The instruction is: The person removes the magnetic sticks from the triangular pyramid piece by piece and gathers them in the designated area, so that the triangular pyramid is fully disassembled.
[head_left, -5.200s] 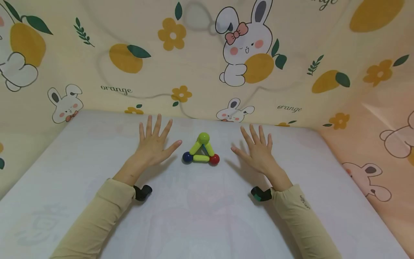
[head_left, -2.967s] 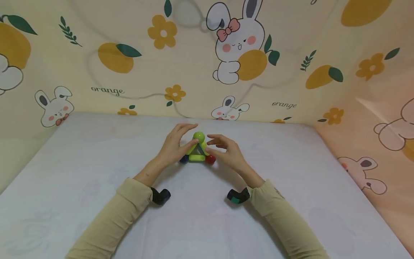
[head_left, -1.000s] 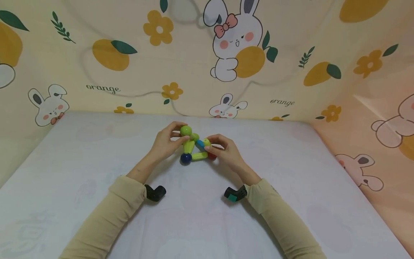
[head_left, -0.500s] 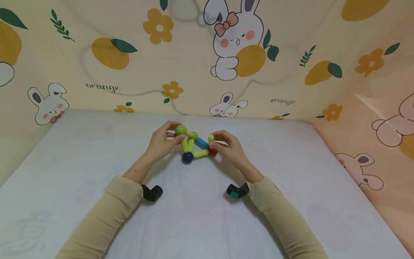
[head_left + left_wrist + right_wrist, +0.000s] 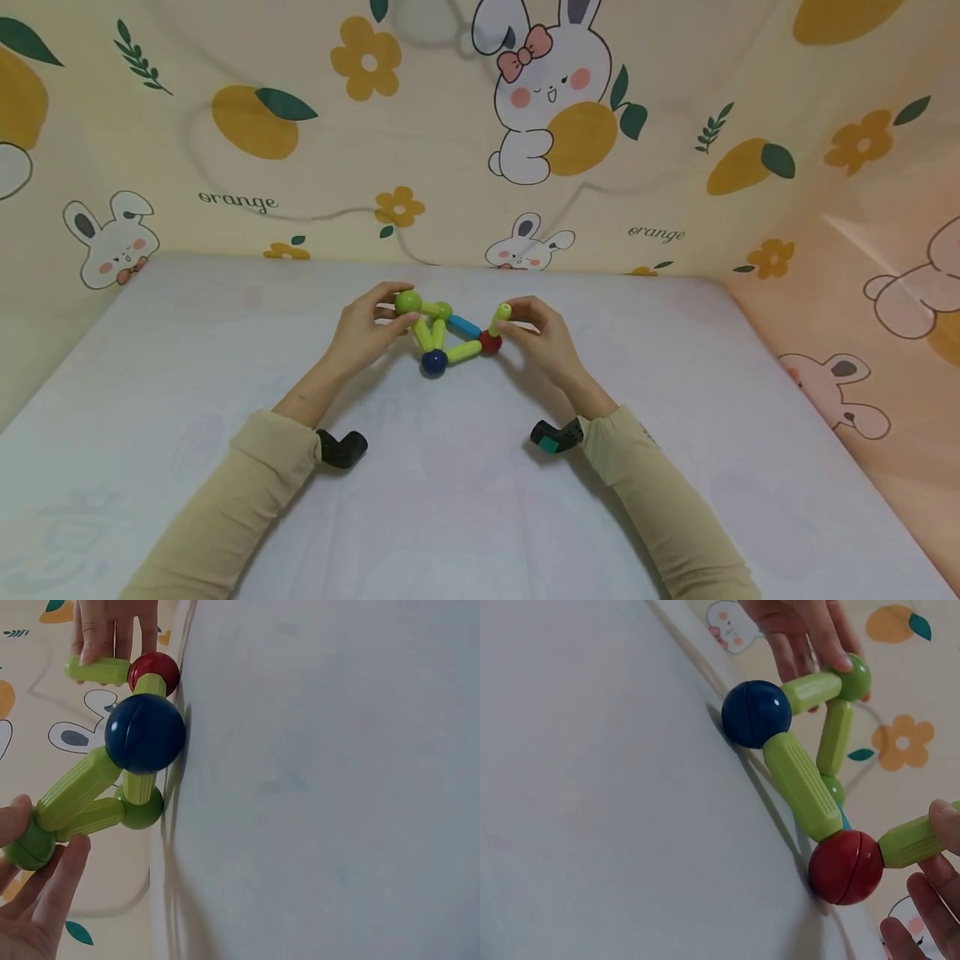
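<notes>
A toy of magnetic building sticks and balls is between my hands. My left hand (image 5: 360,329) pinches its upper green ball (image 5: 408,302) between thumb and fingers. My right hand (image 5: 547,333) holds a yellow-green stick (image 5: 915,841), whose lower end meets the red ball (image 5: 491,342); its other end is free. From the dark blue ball (image 5: 433,362), yellow-green sticks run to the red ball and both green balls. A blue stick (image 5: 465,326) links the red ball with the smaller-looking rear green ball (image 5: 443,311). Another yellow-green stick joins the two green balls.
A white cloth covers the table (image 5: 450,500). Behind it rises a cream backdrop (image 5: 450,150) printed with rabbits and oranges, and a side panel (image 5: 862,333) stands at the right. Each wrist carries a black camera (image 5: 343,450).
Both hands came in from beside the pyramid and took hold of it. The right-hand stick has parted from the upper green ball, which moved left while the stick tilted away right.
</notes>
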`<control>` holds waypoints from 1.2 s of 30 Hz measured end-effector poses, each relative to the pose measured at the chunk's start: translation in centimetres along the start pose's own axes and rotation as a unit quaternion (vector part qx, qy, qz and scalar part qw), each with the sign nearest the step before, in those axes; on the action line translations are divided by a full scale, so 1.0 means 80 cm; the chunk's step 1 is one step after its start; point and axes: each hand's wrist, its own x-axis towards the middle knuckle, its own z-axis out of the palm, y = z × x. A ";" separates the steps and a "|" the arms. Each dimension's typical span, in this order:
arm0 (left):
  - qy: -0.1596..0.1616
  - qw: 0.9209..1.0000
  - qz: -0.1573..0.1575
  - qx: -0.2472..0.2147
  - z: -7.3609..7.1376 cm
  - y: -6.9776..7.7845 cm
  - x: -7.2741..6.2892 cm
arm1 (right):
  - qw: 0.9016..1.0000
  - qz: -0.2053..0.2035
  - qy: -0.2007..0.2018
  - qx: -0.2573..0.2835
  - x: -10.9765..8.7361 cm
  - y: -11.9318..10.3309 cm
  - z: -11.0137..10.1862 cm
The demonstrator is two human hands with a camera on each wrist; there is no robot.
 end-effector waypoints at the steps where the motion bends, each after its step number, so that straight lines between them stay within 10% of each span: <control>1: 0.000 1.000 -0.001 0.001 -0.001 -0.001 -0.001 | 1.000 0.002 0.002 0.001 0.000 0.001 -0.001; 36: -0.022 0.997 -0.056 0.056 -0.024 -0.018 -0.010 | 0.997 0.056 0.015 -0.043 -0.003 0.016 -0.020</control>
